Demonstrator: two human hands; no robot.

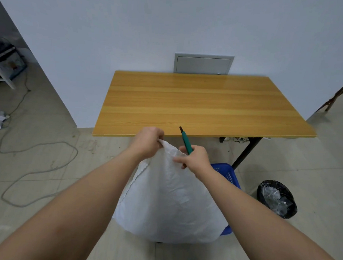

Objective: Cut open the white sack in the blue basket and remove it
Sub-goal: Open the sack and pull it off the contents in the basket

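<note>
White sack (169, 199) hung above the blue basket (227, 172), its top bunched in the left hand (148, 144); the right hand (195, 160) clutched a green utility knife (186, 141).

— What's the floor (47, 123) carrying?
— My blue basket (227, 172) sits on the tiles, just before the table (198, 103). A black bin (276, 199) stands right of the basket; a cable (35, 172) loops left.

Wooden table (203, 103), perhaps tiled floor (47, 127)

Bulging white sack (171, 199) stands in blue basket (227, 172).
</note>
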